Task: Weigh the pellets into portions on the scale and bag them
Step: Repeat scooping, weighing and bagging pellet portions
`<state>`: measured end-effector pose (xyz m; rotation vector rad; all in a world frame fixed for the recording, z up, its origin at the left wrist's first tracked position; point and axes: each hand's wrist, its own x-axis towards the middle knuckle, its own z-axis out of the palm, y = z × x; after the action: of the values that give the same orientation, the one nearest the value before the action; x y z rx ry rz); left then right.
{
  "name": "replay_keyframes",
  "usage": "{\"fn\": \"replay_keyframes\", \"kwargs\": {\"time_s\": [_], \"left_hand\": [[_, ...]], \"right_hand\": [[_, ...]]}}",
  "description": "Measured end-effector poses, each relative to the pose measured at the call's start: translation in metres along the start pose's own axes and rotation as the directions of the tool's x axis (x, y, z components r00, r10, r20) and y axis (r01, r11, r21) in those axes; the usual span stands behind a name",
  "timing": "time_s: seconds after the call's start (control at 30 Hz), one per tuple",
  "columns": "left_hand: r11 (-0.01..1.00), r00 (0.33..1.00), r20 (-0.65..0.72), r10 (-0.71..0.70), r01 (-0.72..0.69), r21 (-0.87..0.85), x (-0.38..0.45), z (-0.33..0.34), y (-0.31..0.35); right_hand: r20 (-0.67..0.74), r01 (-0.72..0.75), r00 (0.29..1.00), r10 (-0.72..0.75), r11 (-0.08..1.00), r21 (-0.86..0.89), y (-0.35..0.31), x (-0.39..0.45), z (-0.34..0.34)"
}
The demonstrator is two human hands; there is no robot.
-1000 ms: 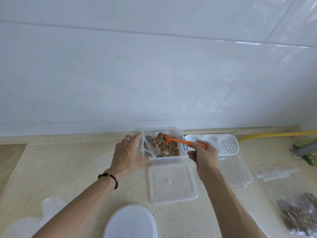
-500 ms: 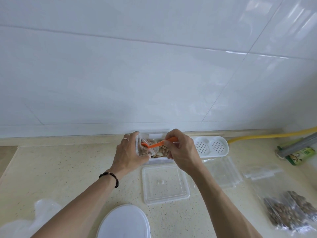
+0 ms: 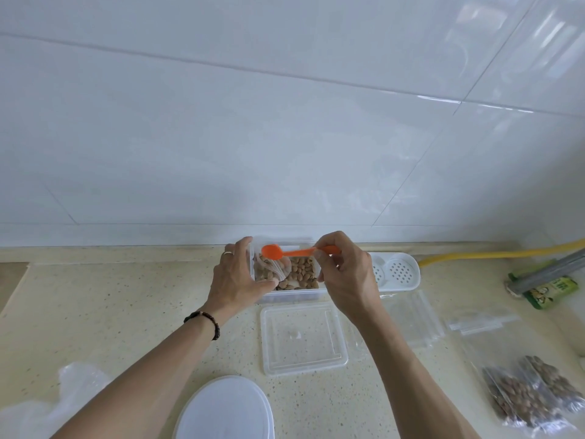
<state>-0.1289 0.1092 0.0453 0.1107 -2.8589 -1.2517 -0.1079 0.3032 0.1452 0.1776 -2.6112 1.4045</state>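
Note:
A clear rectangular container [image 3: 289,296] of brown pellets [image 3: 300,273] stands at the back of the counter. My left hand [image 3: 235,278] holds a small clear bag [image 3: 273,268] open inside the container's left end; some pellets lie in the bag. My right hand [image 3: 343,277] pinches the handle of an orange spoon [image 3: 273,251], whose bowl hovers over the bag's mouth. Two filled pellet bags [image 3: 531,391] lie at the right front. I see no scale display in view.
The container's clear lid [image 3: 302,337] lies flat in front of it. A round white lid [image 3: 224,410] sits at the front edge, crumpled plastic [image 3: 63,397] at front left. Empty zip bags [image 3: 418,318] lie at right, beside a white perforated tray [image 3: 400,272], a yellow hose [image 3: 493,255] and a green packet [image 3: 547,293].
My right hand carried the spoon left from the container's pellets to the bag's mouth, and the spoon's bowl has lifted slightly. The left hand kept holding the bag.

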Motion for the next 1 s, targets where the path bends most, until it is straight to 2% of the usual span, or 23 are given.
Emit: {"fn": "replay_keyframes", "kwargs": {"time_s": [0.13,0.23,0.37,0.5,0.77,1.0], "left_hand": [[1.000,1.000,-0.008,-0.014,0.014,0.004,-0.002,-0.002,-0.005],[1.000,1.000,-0.027,0.007,-0.007,-0.001,-0.005,-0.006,-0.013],[0.997,0.995,-0.064,0.076,-0.075,0.012,-0.016,-0.017,-0.020],[0.987,0.986,-0.071,0.153,-0.149,0.066,-0.020,-0.022,-0.028],[0.973,0.976,-0.080,0.201,-0.189,0.135,-0.022,-0.022,-0.035],[0.973,0.980,-0.092,0.174,-0.157,0.169,-0.017,-0.018,-0.038]], "right_hand": [[-0.201,-0.074,0.975,0.096,0.991,0.113,0.004,0.003,-0.003],[-0.251,-0.177,0.949,0.193,0.981,0.085,0.024,0.006,-0.002],[-0.252,-0.339,0.909,0.332,0.941,0.015,0.061,0.001,0.014],[-0.243,-0.417,0.881,0.406,0.909,0.008,0.082,-0.007,0.034],[-0.005,-0.555,0.828,0.561,0.820,0.139,0.082,0.001,0.059],[-0.027,-0.661,0.687,0.726,0.641,0.390,0.085,0.004,0.057]]}}
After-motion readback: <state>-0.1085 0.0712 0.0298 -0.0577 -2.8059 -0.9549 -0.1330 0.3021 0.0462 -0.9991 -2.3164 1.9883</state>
